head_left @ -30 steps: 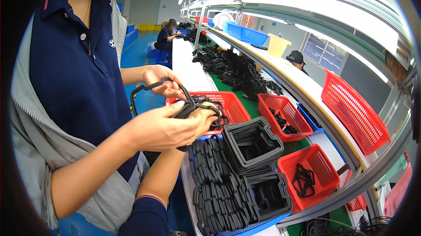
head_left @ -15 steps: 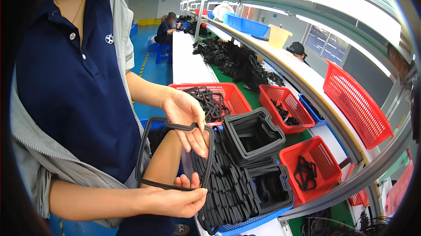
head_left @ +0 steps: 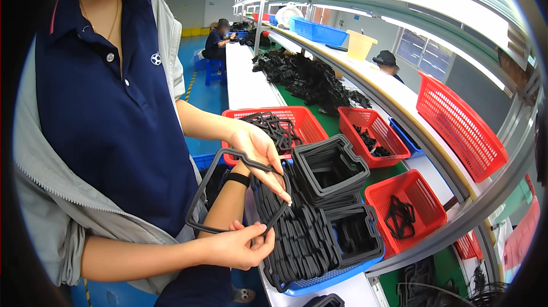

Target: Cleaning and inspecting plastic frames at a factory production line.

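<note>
Neither my left hand nor my right hand can be made out. The hands at work belong to a co-worker (head_left: 108, 124) in a grey jacket and navy polo at the left. That person holds up a thin black rectangular frame (head_left: 204, 193) with a notched edge. Their far hand (head_left: 257, 144) lies palm up at its upper right corner, while their near hand (head_left: 245, 247) pinches the lower corner. Behind the frame shows a forearm (head_left: 220, 210) with a black wristband; whose it is, I cannot tell. Many similar frames (head_left: 297, 244) stand packed beside the hands.
A blue basket (head_left: 319, 287) holds the packed frames, with a taller stack (head_left: 305, 176) behind. Red baskets (head_left: 311, 118) with black parts stand along the bench, one (head_left: 425, 190) nearer right. A black heap (head_left: 308, 81) lies farther back. A shelf rail (head_left: 451, 164) curves across the right.
The co-worker's hands and the frame have shifted slightly right, and the frame has tilted. The near hand's grip has moved up a little. My view has shifted slightly.
</note>
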`<action>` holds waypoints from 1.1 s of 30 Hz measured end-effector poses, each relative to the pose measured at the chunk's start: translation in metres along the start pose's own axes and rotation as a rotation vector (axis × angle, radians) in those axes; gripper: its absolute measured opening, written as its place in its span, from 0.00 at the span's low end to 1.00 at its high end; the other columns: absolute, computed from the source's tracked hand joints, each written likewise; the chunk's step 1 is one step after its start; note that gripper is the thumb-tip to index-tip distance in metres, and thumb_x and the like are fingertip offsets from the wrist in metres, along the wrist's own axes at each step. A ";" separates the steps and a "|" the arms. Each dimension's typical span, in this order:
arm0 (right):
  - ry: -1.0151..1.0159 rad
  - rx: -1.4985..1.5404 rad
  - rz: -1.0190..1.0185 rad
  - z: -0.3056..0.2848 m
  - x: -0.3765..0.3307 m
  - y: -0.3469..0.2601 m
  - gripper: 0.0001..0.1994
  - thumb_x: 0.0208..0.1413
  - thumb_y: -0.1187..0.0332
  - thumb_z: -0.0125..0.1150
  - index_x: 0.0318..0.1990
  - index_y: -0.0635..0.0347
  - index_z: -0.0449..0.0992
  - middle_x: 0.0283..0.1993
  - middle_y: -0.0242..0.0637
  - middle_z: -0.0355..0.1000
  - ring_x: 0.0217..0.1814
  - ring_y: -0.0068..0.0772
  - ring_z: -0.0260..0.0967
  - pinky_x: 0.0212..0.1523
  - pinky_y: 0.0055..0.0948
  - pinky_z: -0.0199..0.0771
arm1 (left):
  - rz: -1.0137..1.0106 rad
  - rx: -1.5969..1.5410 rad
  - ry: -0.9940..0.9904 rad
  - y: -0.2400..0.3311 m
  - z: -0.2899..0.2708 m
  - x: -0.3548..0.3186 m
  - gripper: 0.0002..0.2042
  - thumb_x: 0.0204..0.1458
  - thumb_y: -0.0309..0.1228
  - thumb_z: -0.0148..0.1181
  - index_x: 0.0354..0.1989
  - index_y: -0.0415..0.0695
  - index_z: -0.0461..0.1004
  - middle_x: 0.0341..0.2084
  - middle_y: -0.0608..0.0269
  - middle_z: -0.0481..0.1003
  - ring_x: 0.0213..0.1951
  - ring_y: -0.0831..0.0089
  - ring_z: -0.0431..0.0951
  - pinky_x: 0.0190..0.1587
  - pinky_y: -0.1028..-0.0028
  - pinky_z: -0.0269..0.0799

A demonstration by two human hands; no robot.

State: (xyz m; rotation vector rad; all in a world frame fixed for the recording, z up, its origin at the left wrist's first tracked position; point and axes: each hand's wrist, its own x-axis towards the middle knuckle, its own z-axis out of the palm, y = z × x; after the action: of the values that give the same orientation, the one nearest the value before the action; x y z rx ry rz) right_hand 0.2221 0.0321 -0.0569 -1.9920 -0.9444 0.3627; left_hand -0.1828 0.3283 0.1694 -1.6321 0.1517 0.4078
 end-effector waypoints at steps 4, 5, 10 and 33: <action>-0.003 -0.002 0.007 -0.002 -0.004 -0.001 0.08 0.62 0.71 0.61 0.45 0.66 0.79 0.41 0.42 0.78 0.44 0.30 0.72 0.48 0.28 0.72 | 0.062 0.229 -0.033 0.007 0.004 0.004 0.10 0.57 0.25 0.58 0.43 0.31 0.75 0.26 0.57 0.79 0.18 0.75 0.76 0.19 0.80 0.73; -0.001 -0.008 0.005 -0.003 -0.005 -0.001 0.08 0.62 0.71 0.61 0.45 0.65 0.79 0.41 0.42 0.78 0.44 0.30 0.72 0.48 0.28 0.72 | 0.065 0.216 -0.051 0.009 0.004 0.005 0.10 0.58 0.25 0.57 0.43 0.31 0.75 0.27 0.56 0.79 0.18 0.75 0.76 0.19 0.80 0.73; -0.037 0.065 0.076 -0.003 -0.006 0.003 0.09 0.62 0.69 0.62 0.45 0.66 0.79 0.42 0.40 0.78 0.44 0.29 0.71 0.48 0.27 0.71 | 0.061 0.227 -0.102 0.028 0.004 0.005 0.11 0.57 0.23 0.59 0.47 0.31 0.73 0.31 0.57 0.78 0.30 0.75 0.80 0.21 0.82 0.78; -0.042 0.200 0.095 -0.014 -0.004 0.012 0.08 0.62 0.69 0.62 0.43 0.64 0.78 0.40 0.38 0.77 0.42 0.27 0.70 0.46 0.27 0.71 | 0.512 1.148 -0.723 0.158 0.074 0.070 0.20 0.67 0.37 0.48 0.62 0.38 0.67 0.55 0.54 0.73 0.57 0.68 0.73 0.63 0.67 0.64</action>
State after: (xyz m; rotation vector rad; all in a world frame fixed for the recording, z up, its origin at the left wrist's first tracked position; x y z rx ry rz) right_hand 0.2334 0.0168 -0.0593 -1.8556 -0.8081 0.5335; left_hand -0.1839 0.3936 -0.0067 -0.2451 0.1985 1.0389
